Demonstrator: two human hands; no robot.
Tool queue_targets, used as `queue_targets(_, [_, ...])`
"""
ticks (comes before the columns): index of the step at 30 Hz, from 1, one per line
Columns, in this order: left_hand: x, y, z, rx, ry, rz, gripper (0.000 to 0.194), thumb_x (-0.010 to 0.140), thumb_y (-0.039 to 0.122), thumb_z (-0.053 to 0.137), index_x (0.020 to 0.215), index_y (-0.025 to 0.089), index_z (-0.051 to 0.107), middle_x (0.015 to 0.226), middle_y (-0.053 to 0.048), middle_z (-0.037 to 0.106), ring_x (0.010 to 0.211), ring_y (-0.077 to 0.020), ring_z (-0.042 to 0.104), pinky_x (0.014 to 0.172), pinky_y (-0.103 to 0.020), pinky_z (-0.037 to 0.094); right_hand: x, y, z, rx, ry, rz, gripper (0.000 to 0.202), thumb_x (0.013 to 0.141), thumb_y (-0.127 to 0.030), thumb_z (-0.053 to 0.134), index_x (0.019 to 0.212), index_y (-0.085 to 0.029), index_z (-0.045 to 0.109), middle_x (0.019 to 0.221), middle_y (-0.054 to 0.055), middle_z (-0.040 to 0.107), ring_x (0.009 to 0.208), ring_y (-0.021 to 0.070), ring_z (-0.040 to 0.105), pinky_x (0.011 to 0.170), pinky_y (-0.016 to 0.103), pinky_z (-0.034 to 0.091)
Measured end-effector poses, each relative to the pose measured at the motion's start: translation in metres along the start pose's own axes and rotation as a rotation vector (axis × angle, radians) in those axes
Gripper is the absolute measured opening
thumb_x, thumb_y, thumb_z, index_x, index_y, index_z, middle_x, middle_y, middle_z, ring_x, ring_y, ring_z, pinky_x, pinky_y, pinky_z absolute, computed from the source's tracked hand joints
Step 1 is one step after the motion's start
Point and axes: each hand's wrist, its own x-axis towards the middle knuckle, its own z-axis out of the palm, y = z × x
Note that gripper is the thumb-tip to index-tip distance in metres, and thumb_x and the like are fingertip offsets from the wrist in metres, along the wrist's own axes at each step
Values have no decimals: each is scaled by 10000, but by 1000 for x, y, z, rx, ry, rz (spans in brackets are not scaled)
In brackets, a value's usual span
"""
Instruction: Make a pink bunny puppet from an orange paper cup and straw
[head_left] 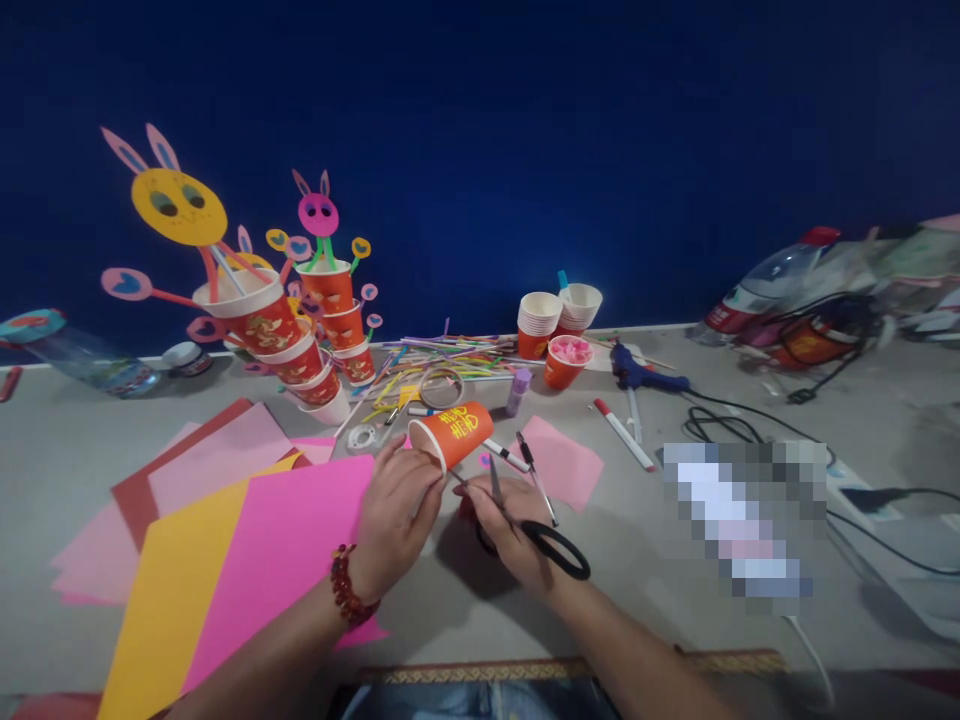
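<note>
Left hand (394,515): closed in a narrow grip at the rim of an orange-red paper cup with yellow lettering (463,432)
Cup position: tilted on its side above the middle of the grey bench (615,560), with mouth turned toward the left hand and base up to the right
Right hand (510,520): closed in a grip holding black-handled metal scissors (534,529)
Scissor blades: spread apart, with one at the cup's rim; contact impossible to tell
Left wrist: ringed by a bracelet of red-brown beads (344,590)
Left of the hands: spread in overlapping layers, with a magenta paper sheet (281,560) beside a yellow paper sheet (184,565)
Right of the cup: scattered, with a black-and-clear pen (537,478) next to a pale pink paper sheet (572,462), and a white marker with a red cap (626,437) farther right
Behind the cup: strewn with thin multicoloured sticks (457,358), near a red cup filled with pink pieces (561,375)
Back left: stacked in towers of red paper cups (259,318), topped by a yellow paper rabbit face (178,210) and a magenta paper rabbit face (319,216)
Back right: occupied by a blue glue gun (637,372)
</note>
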Motion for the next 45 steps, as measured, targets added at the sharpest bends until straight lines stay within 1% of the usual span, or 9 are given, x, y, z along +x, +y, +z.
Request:
queue_targets(4, [0, 1, -2, 31, 0, 30, 160, 933, 75, 567, 1005, 216, 592, 948, -32, 688, 943, -186, 635, 1110, -530, 407, -1, -5, -2, 54, -3, 39, 457, 1051, -407, 358, 779, -209, 667, 653, -2, 673, 662, 161, 656, 676, 268, 462])
queue_targets(10, [3, 3, -2, 88, 19, 90, 176, 932, 67, 538, 980, 223, 604, 939, -30, 706, 927, -188, 647, 1106, -530, 403, -3, -10, 2, 244, 34, 149, 400, 1054, -384, 372, 882, -201, 683, 699, -1, 700, 656, 151, 665, 658, 249, 488])
queue_targets(18, [0, 2, 2, 18, -2, 4, 165, 943, 92, 553, 1019, 235, 586, 959, -32, 710, 945, -185, 652, 1076, -502, 449, 0, 0, 3, -49, 54, -56, 503, 1063, -433, 313, 770, -201, 650, 663, 22, 673, 654, 169, 644, 669, 281, 470])
queue_targets(25, [5, 3, -2, 94, -54, 71, 177, 940, 54, 528, 975, 217, 588, 948, -33, 712, 934, -179, 646, 1121, -537, 374, 2, -2, 1, 12, 13, 35, 502, 1073, -421, 307, 763, -208, 639, 653, -4, 663, 651, 152, 644, 661, 258, 469])
queue_targets(31, [3, 5, 1, 69, -35, 33, 162, 943, 69, 539, 981, 218, 589, 924, -25, 707, 915, -172, 645, 1111, -512, 395, 2, 1, 4, -136, 61, -70, 501, 1065, -416, 301, 718, -196, 588, 628, 20, 619, 607, 160, 593, 622, 278, 430])
queue_targets(36, [5, 7, -2, 156, -58, 81, 187, 932, 61, 532, 983, 221, 613, 947, -30, 735, 934, -187, 656, 1129, -528, 363, 1, 1, 2, 65, 17, 69, 480, 1078, -400, 318, 775, -201, 632, 675, 7, 678, 658, 156, 647, 651, 265, 477])
queue_targets(38, [7, 7, -2, 204, -74, 89, 189, 934, 76, 532, 983, 232, 628, 939, -24, 743, 934, -197, 661, 1143, -539, 337, 0, -1, 2, 82, 8, 111, 481, 1082, -389, 315, 771, -203, 632, 679, 3, 683, 661, 154, 652, 651, 263, 483])
queue_targets(41, [6, 7, 0, 159, -89, 32, 177, 945, 93, 519, 971, 238, 618, 936, -22, 739, 928, -198, 669, 1145, -529, 338, 1, -2, 3, -106, 17, 51, 480, 1075, -368, 308, 733, -204, 601, 657, 9, 656, 640, 164, 632, 634, 277, 462])
queue_targets(45, [2, 4, 6, -50, -60, -121, 112, 971, 186, 523, 1038, 238, 595, 1038, -54, 728, 1021, -217, 665, 1057, -459, 454, 3, 3, 6, -342, 77, -108, 430, 1062, -335, 309, 780, -202, 605, 660, 37, 662, 623, 188, 621, 614, 301, 448])
